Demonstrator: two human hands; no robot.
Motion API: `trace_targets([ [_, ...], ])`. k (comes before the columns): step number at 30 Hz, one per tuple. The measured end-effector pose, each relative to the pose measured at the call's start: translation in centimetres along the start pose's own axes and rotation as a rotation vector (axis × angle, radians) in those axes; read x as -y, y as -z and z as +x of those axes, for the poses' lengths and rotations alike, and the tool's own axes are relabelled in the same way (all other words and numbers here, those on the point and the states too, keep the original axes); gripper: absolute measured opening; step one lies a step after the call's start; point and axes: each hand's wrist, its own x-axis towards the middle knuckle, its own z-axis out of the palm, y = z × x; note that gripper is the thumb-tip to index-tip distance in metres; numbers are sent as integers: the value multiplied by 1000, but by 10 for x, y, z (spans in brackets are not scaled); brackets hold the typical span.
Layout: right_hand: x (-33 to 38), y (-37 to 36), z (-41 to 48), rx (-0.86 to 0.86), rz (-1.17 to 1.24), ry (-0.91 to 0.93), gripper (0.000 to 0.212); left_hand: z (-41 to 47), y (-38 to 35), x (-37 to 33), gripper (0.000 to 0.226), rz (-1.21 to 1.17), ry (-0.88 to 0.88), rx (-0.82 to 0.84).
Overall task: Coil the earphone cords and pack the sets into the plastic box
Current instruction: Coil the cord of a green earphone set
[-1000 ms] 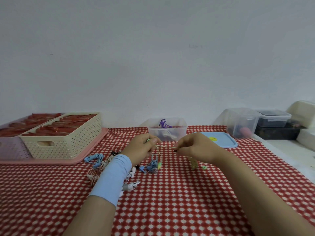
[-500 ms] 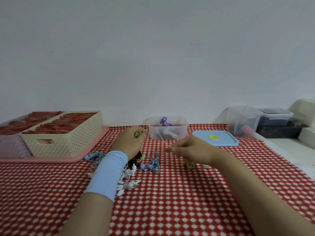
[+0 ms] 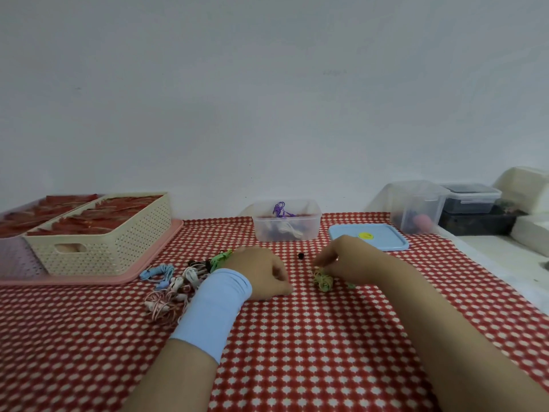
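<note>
Head view: a table covered by a red-and-white checked cloth (image 3: 326, 337) is seen from above and behind both forearms.
Left hand (image 3: 261, 273): rested on the cloth with the fingers curled under. Whether anything is gripped cannot be told.
Wrist sleeve (image 3: 217, 304): a pale blue band is worn on the left forearm.
Right hand (image 3: 347, 260): lowered over the green coil, well apart from the left hand. Its curled fingertips (image 3: 320, 261) are closed on the top of the coil.
Green coil (image 3: 322, 279): a wound earphone cord lying on the cloth between the two hands, just under the right hand.
Plastic box (image 3: 286, 230): a clear, open box set beyond the hands near the wall. A purple set (image 3: 280, 209) and pale cords are seen inside.
Blue lid (image 3: 383, 242): laid flat to the right of the plastic box.
Loose earphones (image 3: 178, 281): a tangle of white, pink and dark sets is heaped left of the left wrist, with a light blue set (image 3: 159, 272) at its far left.
Green piece (image 3: 221, 257): seen just behind the left hand. Contact cannot be told.
Cream basket (image 3: 104, 248): stood on a pink tray (image 3: 154, 260) at the left and filled with red items.
Clear container (image 3: 416, 206): placed at the far right.
</note>
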Motion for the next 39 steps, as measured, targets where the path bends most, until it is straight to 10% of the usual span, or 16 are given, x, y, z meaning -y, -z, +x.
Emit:
trace_targets([
  [7,-6,6,1,-38,90,20,22,0,11,18,30,429,323,-14],
  [14,-24,22,-4,-186,-2,-52,24,18,0,-38,24,-205,-55,-133],
  [28,-22,9,6,-109,-182,-31,9,32,-34,-32,8,-417,-36,-62],
  [39,-18,-2,3,-222,234,78,12,28,-40,-27,25,-703,-103,-106],
])
